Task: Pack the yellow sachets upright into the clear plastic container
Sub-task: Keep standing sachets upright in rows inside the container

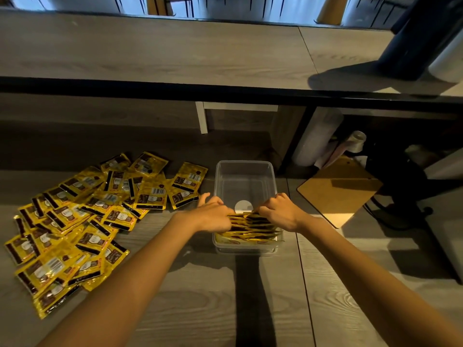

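Note:
A clear plastic container (244, 171) stands on the wooden table in front of me. Several yellow sachets (250, 227) stand upright in a row at its near end; the far half holds none. My left hand (213, 214) pinches the left ends of the sachet row, its index finger raised. My right hand (280, 211) pinches the right ends of the same row, fingers curled over their tops. A loose pile of yellow sachets (82, 214) lies flat on the table to the left of the container.
A brown clipboard (338, 191) lies to the right of the container. A raised wooden counter (175, 51) runs across the back. Rolls and dark clutter (355, 144) sit under it at the right. A white round sticker (243, 206) shows on the container's floor.

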`<state>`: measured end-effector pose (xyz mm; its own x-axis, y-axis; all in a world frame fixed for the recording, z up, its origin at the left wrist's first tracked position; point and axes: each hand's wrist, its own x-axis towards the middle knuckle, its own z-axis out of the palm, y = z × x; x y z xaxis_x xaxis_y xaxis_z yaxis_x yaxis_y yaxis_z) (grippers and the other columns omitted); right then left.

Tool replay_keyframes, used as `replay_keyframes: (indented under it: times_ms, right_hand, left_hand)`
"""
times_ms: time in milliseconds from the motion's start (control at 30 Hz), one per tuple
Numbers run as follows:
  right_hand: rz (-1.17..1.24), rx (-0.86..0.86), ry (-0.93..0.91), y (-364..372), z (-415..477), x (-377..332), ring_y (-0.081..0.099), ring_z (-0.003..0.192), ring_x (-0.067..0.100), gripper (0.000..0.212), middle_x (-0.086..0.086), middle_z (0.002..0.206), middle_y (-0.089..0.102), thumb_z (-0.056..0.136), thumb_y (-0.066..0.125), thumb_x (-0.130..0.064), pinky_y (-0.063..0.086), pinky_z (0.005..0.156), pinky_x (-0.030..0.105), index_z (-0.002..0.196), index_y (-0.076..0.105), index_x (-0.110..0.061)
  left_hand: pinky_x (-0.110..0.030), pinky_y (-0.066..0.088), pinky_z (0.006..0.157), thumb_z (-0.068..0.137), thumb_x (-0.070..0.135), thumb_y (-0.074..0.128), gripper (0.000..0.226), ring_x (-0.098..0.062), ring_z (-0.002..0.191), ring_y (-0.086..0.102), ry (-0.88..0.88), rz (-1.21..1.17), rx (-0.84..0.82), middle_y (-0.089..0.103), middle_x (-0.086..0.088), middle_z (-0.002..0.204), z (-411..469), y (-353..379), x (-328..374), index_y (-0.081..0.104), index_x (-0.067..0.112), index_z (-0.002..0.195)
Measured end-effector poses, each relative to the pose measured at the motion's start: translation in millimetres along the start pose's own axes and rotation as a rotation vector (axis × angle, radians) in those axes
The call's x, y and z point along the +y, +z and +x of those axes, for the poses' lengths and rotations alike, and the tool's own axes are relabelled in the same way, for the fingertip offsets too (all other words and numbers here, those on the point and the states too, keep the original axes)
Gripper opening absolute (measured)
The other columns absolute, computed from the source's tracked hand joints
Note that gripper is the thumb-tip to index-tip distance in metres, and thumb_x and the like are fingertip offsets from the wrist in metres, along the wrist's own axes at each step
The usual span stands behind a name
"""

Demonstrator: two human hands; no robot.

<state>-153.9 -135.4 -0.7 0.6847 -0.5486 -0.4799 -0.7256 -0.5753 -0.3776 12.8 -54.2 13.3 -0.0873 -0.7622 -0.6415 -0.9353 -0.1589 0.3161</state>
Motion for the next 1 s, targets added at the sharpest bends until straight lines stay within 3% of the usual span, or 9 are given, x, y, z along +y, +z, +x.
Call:
replay_keyframes:
  times_ms: [133,233,333,433,567,700,833,933,1000]
  right_hand:
    - [0.059,0.032,-0.006,1.5,-5.6,-1.8,0.052,0.11,0.028,0.044,0.02,0.112,0.063,0.101,0.024,-0.027,0.025,0.106,0.034,0.117,0.062,-0.009]
    - [0.134,0.093,-0.035,-0.2,-7.1,-6.7,0.056,0.111,0.024,0.04,0.013,0.121,0.063,0.1,0.028,-0.024,0.036,0.106,0.035,0.126,0.057,-0.013]
    - [0.137,0.15,-0.036,-4.8,-4.0,-15.3,0.058,0.102,0.021,0.039,0.011,0.119,0.064,0.099,0.031,-0.023,0.044,0.09,0.029,0.121,0.06,-0.011]
    - [0.131,0.258,-0.087,-10.4,2.5,-41.0,0.06,0.091,0.026,0.033,0.014,0.103,0.067,0.096,0.036,-0.02,0.041,0.075,0.028,0.103,0.064,-0.005]
    - [0.087,0.408,-0.2,-2.3,28.7,-95.8,0.058,0.106,0.03,0.029,0.014,0.114,0.064,0.092,0.043,-0.015,0.043,0.086,0.035,0.112,0.062,-0.005]
    - [0.023,0.253,-0.199,28.6,70.8,-144.0,0.051,0.118,0.036,0.036,0.016,0.13,0.052,0.09,0.046,-0.009,0.046,0.094,0.043,0.125,0.05,-0.005]
    - [-0.081,0.003,-0.045,55.9,101.9,-163.1,0.025,0.14,0.034,0.057,0.013,0.151,0.026,0.093,0.046,-0.017,0.03,0.109,0.047,0.144,0.022,-0.007]
    - [-0.113,-0.084,0.024,64.7,112.4,-162.9,0.019,0.141,0.035,0.062,0.011,0.154,0.021,0.093,0.044,-0.018,0.026,0.112,0.048,0.147,0.015,-0.01]
    - [-0.16,-0.044,0.019,64.8,111.1,-162.2,0.029,0.136,0.037,0.054,0.015,0.148,0.033,0.093,0.044,-0.019,0.032,0.108,0.046,0.142,0.027,-0.007]
  left_hand:
    - [-0.04,0.005,0.113,0.078,0.009,0.048,0.042,-0.023,0.138,0.023,0.009,-0.092,0.073,0.049,-0.01,0.127,-1.5,1.4,-2.5,0.056,0.017,0.119]
    - [-0.036,0.014,0.109,0.082,0.006,0.048,0.047,-0.026,0.135,0.029,0.013,-0.183,0.164,0.05,-0.01,0.129,-8.4,-2.7,-0.7,0.052,0.017,0.128]
    - [-0.037,0.02,0.111,0.083,0.003,0.047,0.057,-0.026,0.137,0.024,-0.008,-0.311,0.282,0.043,-0.006,0.141,-14.7,-7.4,-7.4,0.044,0.02,0.137]
    - [-0.042,0.037,0.107,0.086,0.004,0.045,0.047,-0.024,0.129,0.04,-0.085,-0.424,0.512,0.052,-0.005,0.135,-16.9,-9.0,-29.6,0.052,0.019,0.13]
    - [-0.034,0.045,0.089,0.092,0.007,0.043,0.035,-0.026,0.112,0.055,-0.273,-0.469,0.758,0.056,-0.009,0.129,-32.2,-8.5,-72.1,0.056,0.012,0.125]
    - [-0.04,0.035,0.107,0.094,0.009,0.042,0.047,-0.029,0.135,0.036,-0.476,-0.393,0.62,0.032,-0.011,0.15,-40.6,14.0,-120.0,0.036,0.008,0.141]
    - [-0.042,0.014,0.119,0.096,0.022,0.044,0.067,-0.025,0.147,0.0,-0.502,-0.235,0.44,-0.007,-0.007,0.159,-35.8,37.3,-146.6,0.005,0.01,0.149]
    - [-0.042,0.005,0.119,0.095,0.026,0.045,0.072,-0.021,0.147,-0.008,-0.439,-0.153,0.394,-0.009,-0.005,0.159,-28.0,42.7,-150.5,-0.002,0.013,0.149]
    - [-0.043,0.001,0.119,0.094,0.028,0.044,0.072,-0.019,0.147,-0.007,-0.405,-0.099,0.346,-0.007,-0.005,0.159,-23.6,45.5,-152.5,0.0,0.014,0.149]
